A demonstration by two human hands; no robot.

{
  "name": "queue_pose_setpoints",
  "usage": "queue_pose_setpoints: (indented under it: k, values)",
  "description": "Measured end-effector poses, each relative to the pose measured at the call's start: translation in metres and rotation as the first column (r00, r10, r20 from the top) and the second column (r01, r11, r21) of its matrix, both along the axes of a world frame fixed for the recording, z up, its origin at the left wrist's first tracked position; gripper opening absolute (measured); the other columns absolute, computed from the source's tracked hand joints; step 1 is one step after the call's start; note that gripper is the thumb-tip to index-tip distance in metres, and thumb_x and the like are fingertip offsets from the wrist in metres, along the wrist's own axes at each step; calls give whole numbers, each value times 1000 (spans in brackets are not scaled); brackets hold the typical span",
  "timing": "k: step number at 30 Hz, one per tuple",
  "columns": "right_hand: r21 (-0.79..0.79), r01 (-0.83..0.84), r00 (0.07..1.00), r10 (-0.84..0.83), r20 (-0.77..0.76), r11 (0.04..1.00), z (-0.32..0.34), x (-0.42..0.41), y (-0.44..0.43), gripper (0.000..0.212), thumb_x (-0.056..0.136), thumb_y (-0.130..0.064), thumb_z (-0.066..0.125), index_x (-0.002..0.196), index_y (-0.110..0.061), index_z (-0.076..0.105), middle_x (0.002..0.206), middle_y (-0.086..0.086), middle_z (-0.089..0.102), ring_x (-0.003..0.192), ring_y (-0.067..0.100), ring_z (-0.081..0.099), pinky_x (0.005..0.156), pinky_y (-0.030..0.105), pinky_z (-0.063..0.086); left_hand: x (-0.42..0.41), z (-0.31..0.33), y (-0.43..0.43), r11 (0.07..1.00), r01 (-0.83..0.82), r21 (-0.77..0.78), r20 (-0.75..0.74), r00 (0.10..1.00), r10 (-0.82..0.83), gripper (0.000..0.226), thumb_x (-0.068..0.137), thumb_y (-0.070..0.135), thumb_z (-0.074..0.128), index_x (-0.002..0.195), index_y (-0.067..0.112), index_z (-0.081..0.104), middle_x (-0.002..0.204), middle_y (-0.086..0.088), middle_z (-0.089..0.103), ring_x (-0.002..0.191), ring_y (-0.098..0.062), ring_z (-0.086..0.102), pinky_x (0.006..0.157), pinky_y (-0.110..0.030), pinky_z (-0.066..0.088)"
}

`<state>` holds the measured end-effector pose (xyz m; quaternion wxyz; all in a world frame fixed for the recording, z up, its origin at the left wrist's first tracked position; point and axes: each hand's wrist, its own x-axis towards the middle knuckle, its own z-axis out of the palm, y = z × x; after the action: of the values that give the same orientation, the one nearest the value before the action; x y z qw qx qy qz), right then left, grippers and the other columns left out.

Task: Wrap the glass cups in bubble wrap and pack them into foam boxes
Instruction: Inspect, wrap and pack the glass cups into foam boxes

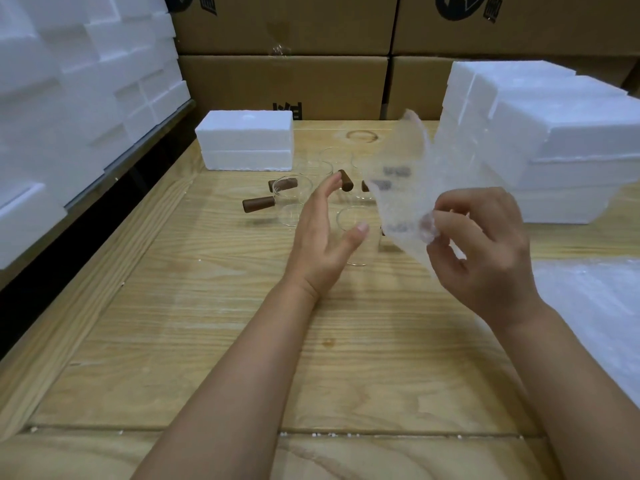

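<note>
Single head-worn view, wide-angle. Looks forward and down onto the counter (pixel 194 358) from its near edge, close above it; far side of counter ends at stacked cardboard boxes (pixel 284 84).

Cups (pixel 292 194) on table (pixel 207 341). Foam box (pixel 246 140) behind-left of cups; foam stack (pixel 554 140) right of cups. Cartons (pixel 284 84) well behind cups; wrap pile (pixel 595 306) front-right of cups.

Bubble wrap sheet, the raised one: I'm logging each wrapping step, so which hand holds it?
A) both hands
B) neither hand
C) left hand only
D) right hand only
D: the right hand pinches the bubble wrap sheet near its lower edge, while the left hand is open, apart from it, near the glass cups.
</note>
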<state>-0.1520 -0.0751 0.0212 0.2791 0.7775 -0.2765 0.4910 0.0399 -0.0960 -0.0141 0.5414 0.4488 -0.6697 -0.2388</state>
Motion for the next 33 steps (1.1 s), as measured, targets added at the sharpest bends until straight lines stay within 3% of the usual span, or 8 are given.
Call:
queue_pose_setpoints:
  k: [5,9,15,19,23,25,28,33]
  values:
    - [-124,7,1000,-10,-28,992,3,9,5,20,90,7,50,83,-12,52,81,15,67,85,25,48,72,36,37,-8,9,0,943,-180,-281,-194,973,128,38,87,33,41,122,26,30,138,-11,40,132,-20,39,107,-48,34]
    - [-109,17,1000,-16,10,994,0,6,-2,23,92,6,51,78,-10,58,85,15,68,87,25,49,73,38,39,-6,17,-2,896,-215,-389,-229,964,133,36,91,26,42,123,27,25,148,-22,28,137,-36,33,103,-62,34]
    - [168,20,965,-63,255,986,-8,-3,-15,25,78,21,55,77,0,69,92,23,57,83,34,48,70,34,41,1,22,-7,855,-257,-451,-94,966,241,42,90,8,60,127,14,41,140,-11,41,132,-28,42,107,-48,37]
    - [306,-104,890,-49,453,946,-13,-1,-22,21,88,4,57,102,-10,64,98,-5,44,85,20,50,73,27,44,-1,23,-13,805,-334,-491,6,922,387,10,88,6,66,96,1,70,110,-11,67,107,-25,60,91,-48,48]
    - [651,-322,659,-331,676,687,-22,8,-25,34,90,-13,56,115,-31,41,97,-11,47,71,2,47,67,21,44,-7,31,-12,808,-410,-422,-33,898,439,10,90,12,65,91,4,71,85,-2,71,79,-18,62,67,-40,52]
    - [786,-342,656,-467,592,516,-28,8,-29,23,88,-22,55,109,-24,44,100,-8,54,74,0,50,64,24,42,-9,36,-14,786,-453,-421,-54,877,477,10,90,12,64,90,5,71,80,-1,70,72,-19,62,65,-38,51]
    - [849,-446,659,-539,525,282,-30,7,-33,38,80,-31,57,114,-17,48,88,-2,57,68,12,51,60,29,38,-12,43,-18,769,-496,-402,-104,860,500,10,90,13,65,89,6,72,78,-1,69,67,-19,61,62,-40,51]
    - [909,-373,720,-560,409,186,-32,7,-37,41,86,-29,60,123,-18,46,91,-3,65,63,12,54,53,26,38,-14,46,-24,742,-562,-364,-166,824,542,12,90,16,64,90,6,72,76,-2,68,62,-20,58,58,-39,50]
